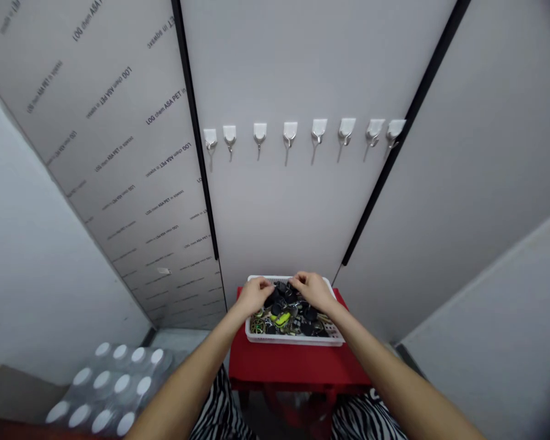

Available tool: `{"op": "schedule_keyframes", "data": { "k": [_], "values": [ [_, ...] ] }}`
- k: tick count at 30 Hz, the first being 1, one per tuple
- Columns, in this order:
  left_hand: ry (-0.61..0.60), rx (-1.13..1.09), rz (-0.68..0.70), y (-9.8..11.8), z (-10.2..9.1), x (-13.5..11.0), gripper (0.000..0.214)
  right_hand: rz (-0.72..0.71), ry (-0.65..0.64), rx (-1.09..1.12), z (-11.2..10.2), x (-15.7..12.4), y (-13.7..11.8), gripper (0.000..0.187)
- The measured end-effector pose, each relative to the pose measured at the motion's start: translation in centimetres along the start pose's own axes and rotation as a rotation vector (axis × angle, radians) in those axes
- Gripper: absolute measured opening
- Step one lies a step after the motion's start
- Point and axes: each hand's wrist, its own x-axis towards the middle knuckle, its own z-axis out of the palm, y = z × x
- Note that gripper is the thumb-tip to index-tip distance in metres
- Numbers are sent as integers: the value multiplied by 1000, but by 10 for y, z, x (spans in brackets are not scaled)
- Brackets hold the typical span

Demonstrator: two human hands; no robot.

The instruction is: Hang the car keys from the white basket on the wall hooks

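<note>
A white plastic basket [293, 340] holds a jumble of keys, rings and round black fobs [284, 299], with a bright yellow-green piece [282, 319] among them. Over the basket's left back part is my left hand [255, 293], its thumb and fingertips pinched at the black fobs. At the right back, my right hand [312, 288] is also pinched, fingertips touching the dark items. Whatever sits between the fingertips of either hand is too small to make out.
The basket stands on a red stool [297, 366]. Several white adhesive hooks [290, 133] run in a row across the cabinet door [284, 201], between black handles [196, 128]. Shrink-wrapped bottles with white caps [101, 379] stand on the floor at left.
</note>
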Motion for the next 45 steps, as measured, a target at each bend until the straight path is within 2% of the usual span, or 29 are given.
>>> {"op": "schedule_keyframes", "data": {
  "k": [3, 8, 11, 14, 18, 21, 24, 27, 32, 38, 41, 45],
  "values": [
    [14, 209, 102, -11, 14, -14, 13, -79, 41, -51, 8, -16, 23, 21],
    [9, 436, 191, -12, 21, -24, 18, -168, 147, -110, 15, -34, 43, 16],
    [41, 552, 164, -10, 25, -20, 29, -207, 159, -156, 16, -37, 45, 16],
    [-14, 650, 82, -5, 26, -13, 35, -231, 176, -211, 18, -38, 42, 16],
    [-20, 659, 74, 0, 25, -12, 34, -257, 158, -248, 19, -40, 36, 16],
    [43, 634, 114, -1, 25, -21, 24, -232, 132, -270, 19, -41, 33, 15],
    [9, 672, 109, 0, 27, -34, 15, -194, 113, -303, 18, -42, 32, 16],
    [-23, 700, 100, 2, 29, -40, 22, -191, 73, -336, 17, -42, 30, 20],
    [-46, 714, 30, 7, 29, -33, 39, -184, 33, -387, 19, -43, 29, 25],
    [-34, 741, -13, 11, 36, -29, 54, -84, 116, -441, 19, -44, 29, 26],
    [-24, 760, -53, 12, 40, -30, 54, -53, 126, -467, 19, -44, 30, 29],
    [-21, 710, -42, 9, 39, -30, 51, -42, 115, -488, 19, -45, 29, 30]
  ]
}}
